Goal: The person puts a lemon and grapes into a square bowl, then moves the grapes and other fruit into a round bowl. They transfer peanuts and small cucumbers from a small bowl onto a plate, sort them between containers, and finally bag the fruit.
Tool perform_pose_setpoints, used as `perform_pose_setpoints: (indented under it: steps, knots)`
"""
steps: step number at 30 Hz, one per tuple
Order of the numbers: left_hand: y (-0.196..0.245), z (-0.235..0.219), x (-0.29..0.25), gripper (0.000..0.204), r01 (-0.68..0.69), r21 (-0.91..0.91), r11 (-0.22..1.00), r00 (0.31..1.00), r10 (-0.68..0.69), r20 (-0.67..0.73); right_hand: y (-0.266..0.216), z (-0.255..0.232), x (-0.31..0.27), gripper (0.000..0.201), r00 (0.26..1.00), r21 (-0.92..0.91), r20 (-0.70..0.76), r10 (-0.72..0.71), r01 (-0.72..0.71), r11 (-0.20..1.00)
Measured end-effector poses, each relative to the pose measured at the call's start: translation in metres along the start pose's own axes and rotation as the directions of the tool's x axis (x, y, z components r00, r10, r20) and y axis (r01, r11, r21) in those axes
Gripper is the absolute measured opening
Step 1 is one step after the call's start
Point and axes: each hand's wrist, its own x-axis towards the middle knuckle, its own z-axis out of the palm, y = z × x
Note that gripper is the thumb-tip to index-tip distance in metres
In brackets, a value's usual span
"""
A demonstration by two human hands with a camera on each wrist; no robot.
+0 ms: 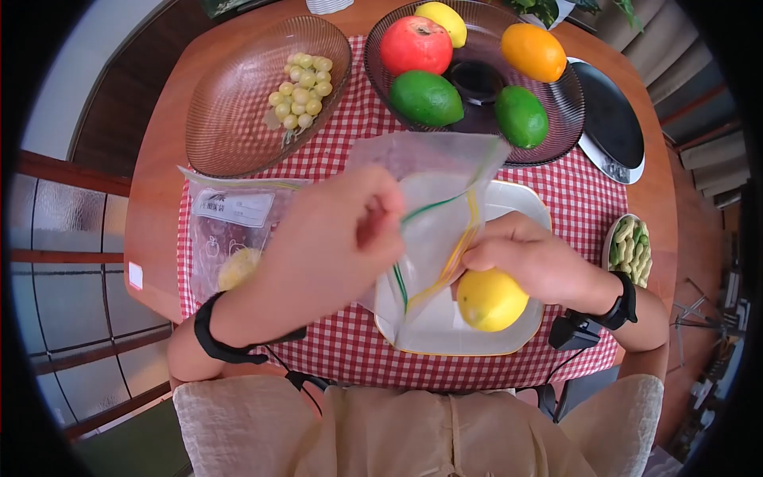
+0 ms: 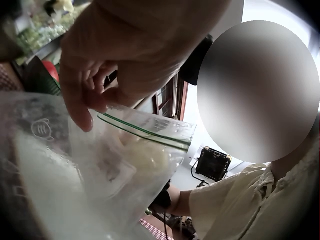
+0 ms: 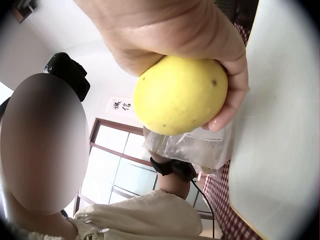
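Note:
My left hand [image 1: 334, 230] pinches the edge of a clear zip bag [image 1: 433, 159] with green and yellow seal strips. The mouth of this bag gapes toward the right, and in the left wrist view the hand [image 2: 120, 65] bends over its green strip [image 2: 145, 132]. In my right hand [image 1: 540, 258] is a yellow lemon [image 1: 493, 300], its fingers curled round the fruit right at the bag's mouth. The lemon [image 3: 180, 95] shows small dark spots in the right wrist view. Under both hands lies a white tray [image 1: 520, 199] with a thin yellow rim.
A second zip bag [image 1: 207, 238] with a yellow fruit inside lies at left on the checked cloth [image 1: 334, 350]. Behind stand a bowl [image 1: 214, 119] of grapes [image 1: 302, 87] and a larger bowl [image 1: 568, 103] of mixed fruit. Pods [image 1: 632, 246] fill a small dish at right.

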Motion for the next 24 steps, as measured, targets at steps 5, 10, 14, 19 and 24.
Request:
perform_pose_setpoints:
  steps: [5,10,14,19,24]
  knots:
    - [-0.026,-0.027,0.002,0.006,0.106,0.08,0.991,0.971,-0.085,-0.223,0.005,-0.015,-0.014,0.029,0.991,0.143,-0.12,0.061,-0.044,0.989]
    - [-0.032,-0.026,0.0,0.006,0.16,-0.162,0.974,0.963,-0.19,-0.192,0.009,-0.017,-0.018,0.03,0.979,0.225,-0.17,0.111,-0.071,0.972]
    - [-0.03,-0.009,-0.001,0.012,-0.014,-0.059,0.998,0.953,-0.004,-0.303,0.01,-0.012,-0.015,0.039,0.96,0.245,-0.246,0.136,-0.074,0.967]
    - [-0.024,-0.001,0.0,0.018,-0.102,-0.058,0.993,0.946,0.079,-0.316,-0.003,-0.017,-0.029,0.058,0.988,0.509,-0.061,0.139,-0.089,0.856]
    - [-0.023,-0.004,-0.001,0.026,-0.015,-0.286,0.958,0.982,-0.041,-0.187,-0.024,-0.007,-0.048,0.063,0.985,0.259,-0.172,-0.036,0.08,0.963]
